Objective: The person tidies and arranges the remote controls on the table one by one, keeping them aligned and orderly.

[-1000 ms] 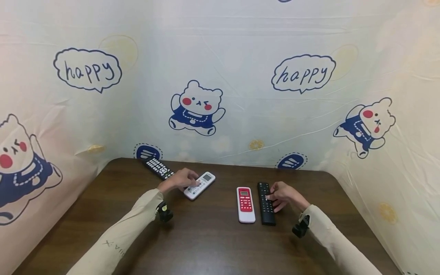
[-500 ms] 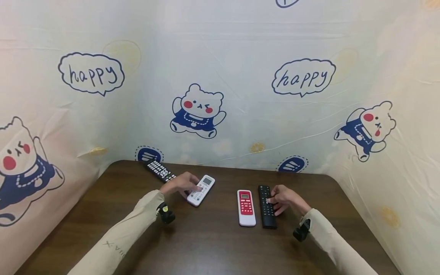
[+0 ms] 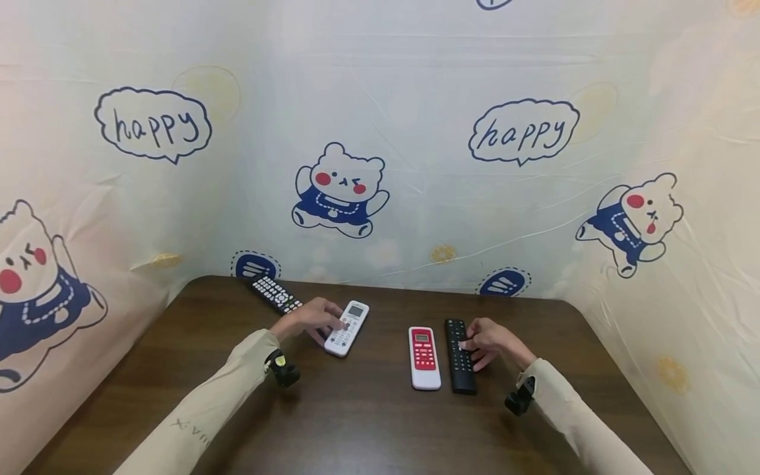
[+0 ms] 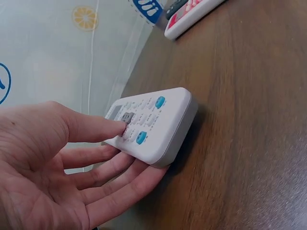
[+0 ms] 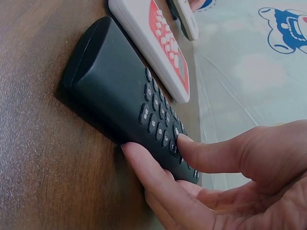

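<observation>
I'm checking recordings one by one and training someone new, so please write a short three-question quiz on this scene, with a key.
1. How many remotes show in the head view?
2. True or false: the left hand holds a black remote.
3. Fill in the blank: beside the right hand's black remote, on its left, lies a light-bodied remote with a ____ button panel.

Key:
1. Four: two black, one white, one with a coloured button panel.
2. False: it holds the white remote; the far-left black remote lies partly behind that hand in the head view.
3. Red.
</observation>
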Demonstrator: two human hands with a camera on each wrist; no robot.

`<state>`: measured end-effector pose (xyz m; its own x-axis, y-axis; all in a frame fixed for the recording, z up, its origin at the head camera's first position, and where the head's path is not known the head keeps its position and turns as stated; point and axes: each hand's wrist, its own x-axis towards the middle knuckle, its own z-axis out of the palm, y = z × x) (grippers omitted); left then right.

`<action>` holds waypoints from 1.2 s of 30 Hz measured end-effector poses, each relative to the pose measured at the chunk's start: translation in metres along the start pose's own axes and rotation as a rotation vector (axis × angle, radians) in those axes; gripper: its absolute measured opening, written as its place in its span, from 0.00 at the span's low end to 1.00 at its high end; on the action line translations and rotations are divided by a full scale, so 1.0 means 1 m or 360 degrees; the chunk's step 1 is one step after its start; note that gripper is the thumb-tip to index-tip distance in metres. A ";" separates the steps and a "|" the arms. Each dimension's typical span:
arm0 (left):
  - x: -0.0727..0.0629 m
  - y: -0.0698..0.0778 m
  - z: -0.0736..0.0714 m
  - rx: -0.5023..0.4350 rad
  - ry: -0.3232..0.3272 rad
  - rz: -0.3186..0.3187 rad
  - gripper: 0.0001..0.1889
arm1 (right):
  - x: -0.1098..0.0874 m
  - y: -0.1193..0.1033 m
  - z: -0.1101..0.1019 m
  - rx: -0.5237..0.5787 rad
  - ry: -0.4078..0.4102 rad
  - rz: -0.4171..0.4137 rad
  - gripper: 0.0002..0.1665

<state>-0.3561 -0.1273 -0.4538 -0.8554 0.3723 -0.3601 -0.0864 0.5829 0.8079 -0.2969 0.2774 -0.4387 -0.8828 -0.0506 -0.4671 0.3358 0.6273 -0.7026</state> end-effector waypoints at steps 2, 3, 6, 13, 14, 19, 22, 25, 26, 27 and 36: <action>-0.002 0.001 0.000 -0.0010 -0.0009 0.0006 0.30 | 0.001 0.000 0.000 -0.0002 -0.0006 0.0004 0.16; -0.003 0.002 0.001 -0.0014 -0.0015 0.0011 0.31 | 0.001 0.000 0.000 -0.0002 -0.0009 0.0008 0.16; -0.006 0.004 0.001 -0.0033 -0.0025 0.0022 0.34 | 0.001 -0.001 0.001 -0.0004 -0.0005 0.0015 0.16; -0.006 0.004 0.006 -0.0095 -0.0015 0.0056 0.33 | 0.003 -0.001 0.001 -0.0002 -0.0004 0.0024 0.17; -0.006 0.004 0.007 -0.0108 -0.0015 0.0060 0.33 | 0.002 -0.001 0.001 -0.0002 -0.0006 0.0028 0.16; -0.009 0.008 0.011 -0.0160 -0.0029 0.0088 0.32 | 0.002 -0.002 -0.001 0.0007 -0.0013 0.0041 0.16; -0.011 0.011 0.012 -0.0187 -0.0036 0.0092 0.32 | 0.001 -0.002 -0.001 0.0012 -0.0010 0.0038 0.16; -0.012 0.013 0.014 -0.0202 -0.0033 0.0090 0.32 | 0.001 -0.003 -0.001 0.0012 -0.0014 0.0033 0.17; -0.013 0.014 0.015 -0.0203 -0.0031 0.0092 0.32 | 0.001 -0.003 0.000 0.0013 -0.0015 0.0033 0.17; -0.013 0.014 0.017 -0.0208 -0.0026 0.0084 0.31 | 0.001 -0.003 0.000 0.0015 -0.0017 0.0036 0.17; -0.019 0.021 0.028 -0.0235 0.0023 -0.0012 0.30 | 0.001 -0.004 0.001 -0.0005 -0.0015 0.0063 0.17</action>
<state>-0.3274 -0.1020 -0.4436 -0.8616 0.3574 -0.3604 -0.1658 0.4728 0.8654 -0.2984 0.2741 -0.4373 -0.8657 -0.0329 -0.4994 0.3693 0.6316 -0.6818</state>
